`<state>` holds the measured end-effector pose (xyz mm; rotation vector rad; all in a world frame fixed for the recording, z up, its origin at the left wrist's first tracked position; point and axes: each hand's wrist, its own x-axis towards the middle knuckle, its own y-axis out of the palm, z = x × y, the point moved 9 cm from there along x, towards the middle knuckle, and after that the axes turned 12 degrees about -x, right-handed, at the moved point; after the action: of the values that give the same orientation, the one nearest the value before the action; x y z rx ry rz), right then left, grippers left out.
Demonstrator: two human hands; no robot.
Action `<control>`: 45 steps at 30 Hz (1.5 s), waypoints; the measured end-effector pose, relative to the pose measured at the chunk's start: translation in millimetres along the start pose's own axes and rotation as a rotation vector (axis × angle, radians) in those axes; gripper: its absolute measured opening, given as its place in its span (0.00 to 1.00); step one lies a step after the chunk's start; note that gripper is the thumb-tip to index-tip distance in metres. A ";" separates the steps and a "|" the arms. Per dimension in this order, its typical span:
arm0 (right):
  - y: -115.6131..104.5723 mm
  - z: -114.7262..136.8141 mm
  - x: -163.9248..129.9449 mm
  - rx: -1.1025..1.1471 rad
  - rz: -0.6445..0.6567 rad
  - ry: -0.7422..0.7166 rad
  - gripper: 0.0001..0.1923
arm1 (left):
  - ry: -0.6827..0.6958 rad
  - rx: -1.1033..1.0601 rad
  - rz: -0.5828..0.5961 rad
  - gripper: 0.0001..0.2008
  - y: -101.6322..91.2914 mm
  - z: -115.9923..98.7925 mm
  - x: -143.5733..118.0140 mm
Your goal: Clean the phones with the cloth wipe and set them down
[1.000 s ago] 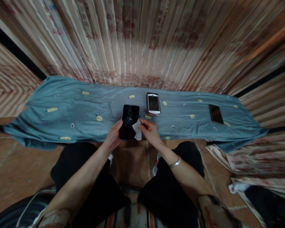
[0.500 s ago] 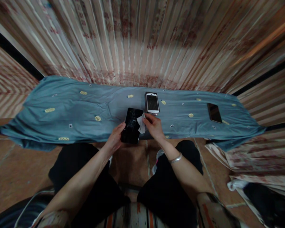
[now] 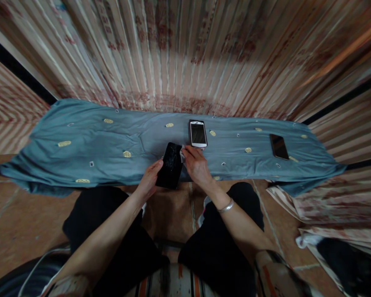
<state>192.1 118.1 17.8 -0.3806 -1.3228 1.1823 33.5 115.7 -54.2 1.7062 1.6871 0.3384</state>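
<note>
My left hand (image 3: 149,180) holds a black phone with a cracked screen (image 3: 170,165) by its lower left edge, tilted above the near edge of the blue cloth (image 3: 95,140). My right hand (image 3: 197,165) pinches a small white wipe (image 3: 181,153) against the phone's upper right edge; most of the wipe is hidden by my fingers. A white phone (image 3: 198,133) lies face up on the cloth just beyond my right hand.
A dark phone (image 3: 279,147) lies on the cloth at the far right. Striped patterned curtains (image 3: 185,53) hang behind the cloth. My black-clad knees are below, over a brown tiled floor (image 3: 15,222). Bundled fabric (image 3: 327,214) lies at the right.
The black phone has tilted further and turned edge-on to the right. My right hand slid the wipe up from the phone's lower right to its upper right edge.
</note>
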 end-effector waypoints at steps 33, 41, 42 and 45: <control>16.7 52.4 5.6 -0.143 0.094 -0.237 0.19 | 0.083 0.299 0.039 0.24 -12.3 1.5 1.5; 18.2 60.9 3.5 -0.172 0.108 -0.307 0.16 | 0.123 0.483 0.091 0.22 -7.9 -4.2 1.4; 16.6 58.4 5.2 -0.174 0.112 -0.300 0.16 | 0.124 0.487 0.095 0.22 -6.8 -4.6 1.2; 10.8 46.8 11.2 -0.174 0.119 -0.246 0.17 | 0.097 0.480 0.113 0.25 -3.6 -2.3 0.5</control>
<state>144.2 113.7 28.6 -0.4548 -1.6428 1.2456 29.4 116.5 -55.0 2.1666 1.8505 0.0664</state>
